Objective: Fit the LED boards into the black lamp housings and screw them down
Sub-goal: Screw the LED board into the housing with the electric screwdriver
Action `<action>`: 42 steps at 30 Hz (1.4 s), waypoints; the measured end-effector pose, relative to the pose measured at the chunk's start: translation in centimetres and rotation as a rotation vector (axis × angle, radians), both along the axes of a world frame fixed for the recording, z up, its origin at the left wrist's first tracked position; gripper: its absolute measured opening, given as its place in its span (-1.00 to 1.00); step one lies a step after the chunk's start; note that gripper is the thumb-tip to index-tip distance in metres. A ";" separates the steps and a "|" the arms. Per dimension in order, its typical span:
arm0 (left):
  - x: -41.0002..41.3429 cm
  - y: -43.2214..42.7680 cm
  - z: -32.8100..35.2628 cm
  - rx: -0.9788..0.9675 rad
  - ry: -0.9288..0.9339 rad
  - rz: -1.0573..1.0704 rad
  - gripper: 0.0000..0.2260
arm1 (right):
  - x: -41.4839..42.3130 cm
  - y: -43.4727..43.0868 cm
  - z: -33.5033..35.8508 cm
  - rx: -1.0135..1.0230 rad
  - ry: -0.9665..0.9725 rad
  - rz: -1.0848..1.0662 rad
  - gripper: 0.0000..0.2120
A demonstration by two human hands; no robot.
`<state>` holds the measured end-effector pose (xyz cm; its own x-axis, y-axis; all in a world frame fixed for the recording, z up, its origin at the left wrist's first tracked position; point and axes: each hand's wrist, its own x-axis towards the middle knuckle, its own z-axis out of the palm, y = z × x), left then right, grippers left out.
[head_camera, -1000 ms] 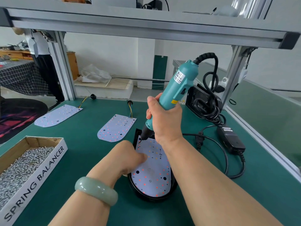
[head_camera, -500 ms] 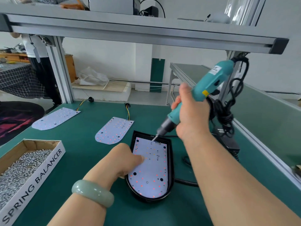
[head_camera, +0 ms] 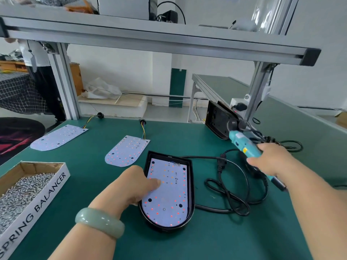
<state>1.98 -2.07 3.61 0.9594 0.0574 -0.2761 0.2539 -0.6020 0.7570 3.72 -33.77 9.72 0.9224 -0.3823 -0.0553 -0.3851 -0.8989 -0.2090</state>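
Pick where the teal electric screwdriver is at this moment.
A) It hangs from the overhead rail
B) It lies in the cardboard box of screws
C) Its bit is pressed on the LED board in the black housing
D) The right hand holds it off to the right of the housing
D: the right hand grips the teal screwdriver well to the right of the black housing, with its bit clear of the LED board.

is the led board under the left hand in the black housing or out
In. The LED board lies flat inside the black housing, whose rim shows round its edges; the left hand presses on it.
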 end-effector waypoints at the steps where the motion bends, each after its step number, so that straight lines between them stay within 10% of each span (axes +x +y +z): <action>1: 0.0 0.0 0.0 -0.012 0.006 0.005 -0.76 | 0.1 -0.2 -0.7 -0.140 0.048 0.012 -0.59; 9: -0.2 0.3 -0.3 -0.065 0.033 0.015 -0.72 | -0.7 3.0 -3.5 -0.198 -0.433 0.092 -0.49; 16: -0.7 0.7 -0.5 -0.289 0.078 0.082 -0.83 | -0.6 6.0 -4.9 -0.152 -0.034 0.171 -0.80; 21: -0.2 1.0 -1.1 -0.526 0.072 0.158 -0.90 | -0.9 7.6 -4.7 0.759 -0.417 0.097 -0.85; 27: 0.5 0.6 -1.0 -0.956 -0.001 0.347 -0.93 | -2.0 10.6 -5.4 1.236 -0.143 0.127 -0.88; 31: 0.3 -0.9 0.0 -1.176 -0.107 0.408 -0.92 | -3.0 13.2 -5.4 1.666 0.229 0.291 -0.34; 36: -0.5 -3.0 0.4 -1.295 -0.030 0.366 -0.78 | -4.6 15.7 -6.9 1.802 0.371 0.780 -0.25; 42: -1.0 -2.2 1.1 -1.349 0.024 0.314 -0.80 | -4.4 15.9 -7.4 1.759 0.119 0.403 -0.56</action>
<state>0.95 -4.22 4.66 0.9505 -0.0541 -0.3061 0.2621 0.6689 0.6956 -0.68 -17.82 2.30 0.8951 0.4119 -0.1708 -0.3051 0.2863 -0.9083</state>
